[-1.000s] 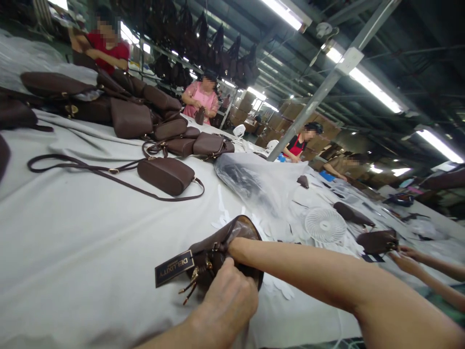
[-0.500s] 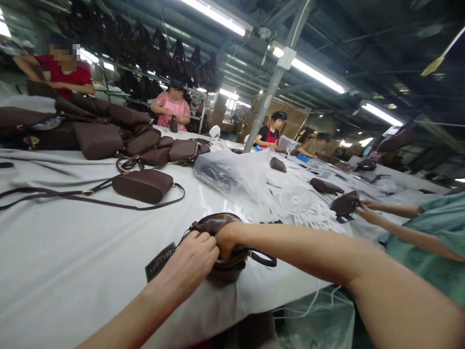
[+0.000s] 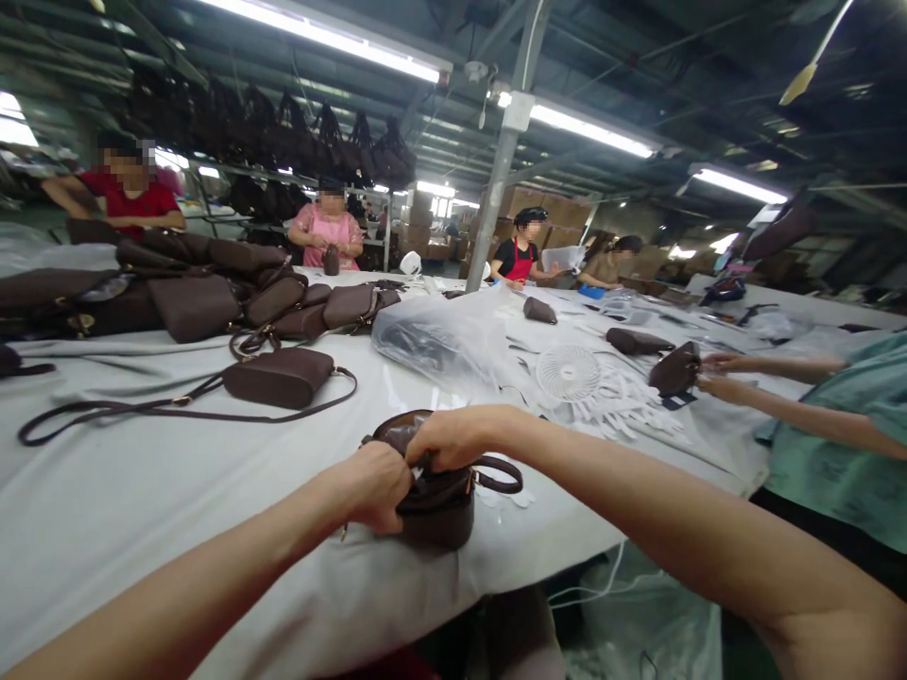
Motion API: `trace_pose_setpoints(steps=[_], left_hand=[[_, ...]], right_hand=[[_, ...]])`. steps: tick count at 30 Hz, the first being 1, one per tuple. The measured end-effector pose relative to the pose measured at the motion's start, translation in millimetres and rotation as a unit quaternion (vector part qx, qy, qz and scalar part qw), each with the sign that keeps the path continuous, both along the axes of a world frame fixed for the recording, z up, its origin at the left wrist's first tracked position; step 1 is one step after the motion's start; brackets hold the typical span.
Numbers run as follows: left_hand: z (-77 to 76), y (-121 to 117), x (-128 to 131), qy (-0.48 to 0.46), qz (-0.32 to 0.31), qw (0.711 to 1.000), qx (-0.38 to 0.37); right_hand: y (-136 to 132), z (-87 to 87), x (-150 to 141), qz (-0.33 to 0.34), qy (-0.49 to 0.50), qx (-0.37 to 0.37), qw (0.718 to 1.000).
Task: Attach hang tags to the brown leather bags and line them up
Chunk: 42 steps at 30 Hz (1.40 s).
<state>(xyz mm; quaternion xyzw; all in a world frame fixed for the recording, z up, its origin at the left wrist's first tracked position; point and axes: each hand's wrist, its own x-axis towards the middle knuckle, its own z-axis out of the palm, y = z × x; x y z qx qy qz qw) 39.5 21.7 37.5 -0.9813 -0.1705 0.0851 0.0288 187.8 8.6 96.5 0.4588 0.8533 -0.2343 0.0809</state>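
A small dark brown handbag (image 3: 443, 524) stands on the white-covered table close in front of me, its top opened. My left hand (image 3: 379, 486) is closed on the near left rim of the bag, thumb on the outside. My right hand (image 3: 446, 439) reaches over from the right, with fingers bent down into the mouth and closed at the lining and inner edge; the fingertips are partly hidden. A looped handle (image 3: 502, 475) sticks out on the bag's right side. Behind it lies another brown handbag (image 3: 280, 380) with a long strap.
Piled brown bags (image 3: 195, 304) lie at the left. Clear plastic wrapping (image 3: 439, 340) and a round white fan (image 3: 568, 372) are beyond my hands. A co-worker in a green shirt (image 3: 836, 463) handles a brown bag (image 3: 675, 370) at the right. A metal post (image 3: 494, 198) rises behind.
My right hand has drawn up from deep inside the handbag to its mouth. My left hand has turned and closed on the rim. The black tag at the left no longer shows.
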Motion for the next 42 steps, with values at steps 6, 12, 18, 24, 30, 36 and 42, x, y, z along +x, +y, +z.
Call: trace_pose_setpoints(steps=[6,12,18,24,30,36,42], left_hand=[[35.9,25,30,0.183,0.060,0.960,-0.204],[60.2,37,-7,-0.048,-0.022,0.957,-0.286],[29.9,32,9,0.016,0.014,0.987,-0.158],[21.3,30,36,0.015,0.031,0.988,-0.153],[22.1,19,39,-0.114,0.015,0.963,-0.245],[12.6,10,27,-0.234,0.134,0.950,-0.157],[-10.4,6,9,-0.308,0.198,0.929,0.061]], right_hand=[[-47,24.1,35,-0.071,-0.096,0.142,0.983],[-70,-28.2,66,-0.129,-0.016,0.182,0.975],[-74,-47.2,72,-0.143,0.087,0.221,0.961],[-79,-44.0,70,-0.220,0.230,0.247,0.915],[-73,-30.7,58,-0.202,0.380,0.248,0.868],[-63,-52.4,64,-0.255,0.346,0.320,0.844],[-79,-104.9,58,-0.350,0.362,0.356,0.787]])
